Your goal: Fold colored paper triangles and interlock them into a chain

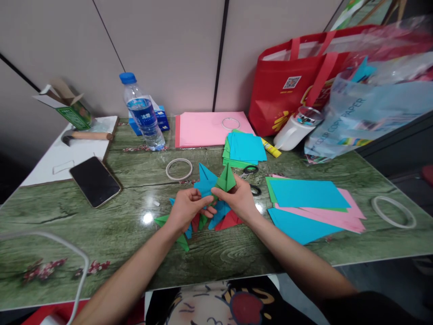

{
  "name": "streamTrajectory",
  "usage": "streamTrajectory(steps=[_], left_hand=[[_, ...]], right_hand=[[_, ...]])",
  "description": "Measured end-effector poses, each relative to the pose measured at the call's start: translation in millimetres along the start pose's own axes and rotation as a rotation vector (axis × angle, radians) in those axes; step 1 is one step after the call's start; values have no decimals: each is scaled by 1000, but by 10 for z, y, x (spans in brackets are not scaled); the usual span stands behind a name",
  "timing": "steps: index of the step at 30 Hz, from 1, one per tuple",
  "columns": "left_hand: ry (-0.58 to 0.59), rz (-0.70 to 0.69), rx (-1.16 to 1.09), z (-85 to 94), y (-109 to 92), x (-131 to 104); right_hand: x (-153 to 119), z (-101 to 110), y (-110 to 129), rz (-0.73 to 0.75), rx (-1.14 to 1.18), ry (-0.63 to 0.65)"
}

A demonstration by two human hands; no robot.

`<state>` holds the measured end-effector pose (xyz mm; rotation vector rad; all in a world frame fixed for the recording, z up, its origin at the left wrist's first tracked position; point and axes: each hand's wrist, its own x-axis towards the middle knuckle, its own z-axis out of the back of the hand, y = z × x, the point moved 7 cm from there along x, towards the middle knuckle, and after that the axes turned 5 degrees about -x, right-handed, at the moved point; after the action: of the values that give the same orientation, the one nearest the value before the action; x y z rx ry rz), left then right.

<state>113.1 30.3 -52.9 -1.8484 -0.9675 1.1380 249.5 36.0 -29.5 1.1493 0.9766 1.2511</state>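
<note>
A folded green paper piece [226, 178] with a pointed tip stands up from my right hand [239, 197], pinched between thumb and fingers. My left hand [188, 208] is curled at the lower end of that piece, its thumb and fingers closed around it; the exact contact is partly hidden. Right behind the hands is a folded blue paper piece [204, 177]. Under and around them lie more folded pieces, among them a red one [229, 220] and a green one [182, 243], partly covered by my hands.
Black-handled scissors [251, 170] lie beyond my right hand. Blue paper strips [307, 194] are at right, square sheets [245, 146] behind. Tape rolls [179, 170], a phone [95, 181], a water bottle [145, 115], a hammer [89, 135], a white mug [292, 131] and a red bag [270, 90] surround the workspace.
</note>
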Motion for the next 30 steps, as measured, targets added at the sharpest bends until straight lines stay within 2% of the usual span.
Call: streamTrajectory(steps=[3, 8, 16, 24, 30], left_hand=[[33, -45, 24, -19, -73, -4], [-29, -157, 118, 17, -182, -32], [8, -57, 108, 41, -114, -12], [-30, -6, 82, 32, -80, -16], [12, -30, 89, 5, -91, -9]], right_hand=[[10, 56, 30, 7, 0, -47], [-9, 20, 24, 27, 32, -36], [-7, -40, -23, -17, 65, 39], [-1, 15, -3, -9, -15, -10], [-11, 35, -13, -20, 5, -56]])
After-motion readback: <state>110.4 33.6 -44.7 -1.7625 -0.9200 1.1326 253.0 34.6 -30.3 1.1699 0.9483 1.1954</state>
